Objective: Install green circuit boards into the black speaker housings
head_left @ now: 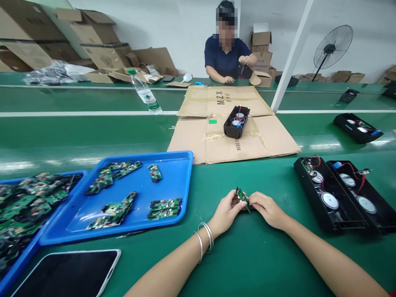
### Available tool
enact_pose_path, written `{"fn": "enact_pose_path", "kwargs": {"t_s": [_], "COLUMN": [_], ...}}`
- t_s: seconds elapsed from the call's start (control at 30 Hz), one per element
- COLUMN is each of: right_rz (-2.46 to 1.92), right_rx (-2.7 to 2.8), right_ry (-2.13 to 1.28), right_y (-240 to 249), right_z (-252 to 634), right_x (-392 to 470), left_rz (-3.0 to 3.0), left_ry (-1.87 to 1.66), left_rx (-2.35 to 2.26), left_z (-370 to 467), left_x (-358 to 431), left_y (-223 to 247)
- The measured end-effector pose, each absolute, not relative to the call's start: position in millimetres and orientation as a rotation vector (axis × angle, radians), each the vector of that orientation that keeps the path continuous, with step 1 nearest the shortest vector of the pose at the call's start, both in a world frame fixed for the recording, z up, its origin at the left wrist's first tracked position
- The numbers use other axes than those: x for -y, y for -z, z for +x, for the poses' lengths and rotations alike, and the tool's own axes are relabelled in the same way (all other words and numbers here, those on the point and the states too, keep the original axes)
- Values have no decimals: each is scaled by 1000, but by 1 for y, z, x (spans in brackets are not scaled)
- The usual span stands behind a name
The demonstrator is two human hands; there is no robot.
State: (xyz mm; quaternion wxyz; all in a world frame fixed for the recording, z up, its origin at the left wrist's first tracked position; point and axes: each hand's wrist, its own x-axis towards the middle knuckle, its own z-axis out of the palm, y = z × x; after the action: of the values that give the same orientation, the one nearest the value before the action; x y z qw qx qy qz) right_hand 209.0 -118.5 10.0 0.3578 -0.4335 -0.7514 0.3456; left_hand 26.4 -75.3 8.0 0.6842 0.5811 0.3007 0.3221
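Note:
Above the green table, my left hand (228,210) is closed on a small green circuit board (243,199), thumb on its face. My right hand (266,209) pinches the board's right edge, its fingertips partly hidden behind it. To the left lies a blue tray (77,232) with several similar circuit boards (164,208) in it. Right of my hands stand two open black speaker housings (315,194), side by side, with round silver speakers and red wires inside. A small board sticks up from the wires of the farther right housing (365,196).
A second blue tray (34,243) heaped with boards and a phone (69,274) are at left. Ahead, a flattened carton (192,140) carries another black housing (230,131); a tilted water bottle (147,97) is nearby. One more housing (349,126) lies far right. A co-worker (222,62) sits opposite.

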Motion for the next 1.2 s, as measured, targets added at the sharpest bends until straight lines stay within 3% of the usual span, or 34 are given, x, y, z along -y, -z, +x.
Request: {"fn": "enact_pose_path", "kwargs": {"t_s": [0.3,0.57,0.9,1.03,1.2], "right_rz": [-1156,-1483,-1701,-1830,-1777], "right_rx": [1698,1586,2005,2060,2173], "right_ry": [-1018,-612,-254,-213,-245], "right_y": [-4,-3,-53,-54,-63], "right_z": [218,209,185,184,199], "right_x": [113,23,-121,-122,-64], "left_rz": [1279,1238,926,843,830], "left_ry": [-690,-880,-1110,-1144,-1246], "left_rx": [-616,-731,-841,-818,-853], "left_z": [27,28,20,16,15], "left_x": [74,72,56,53,54], "left_y": [-10,-6,-2,2,1]}}
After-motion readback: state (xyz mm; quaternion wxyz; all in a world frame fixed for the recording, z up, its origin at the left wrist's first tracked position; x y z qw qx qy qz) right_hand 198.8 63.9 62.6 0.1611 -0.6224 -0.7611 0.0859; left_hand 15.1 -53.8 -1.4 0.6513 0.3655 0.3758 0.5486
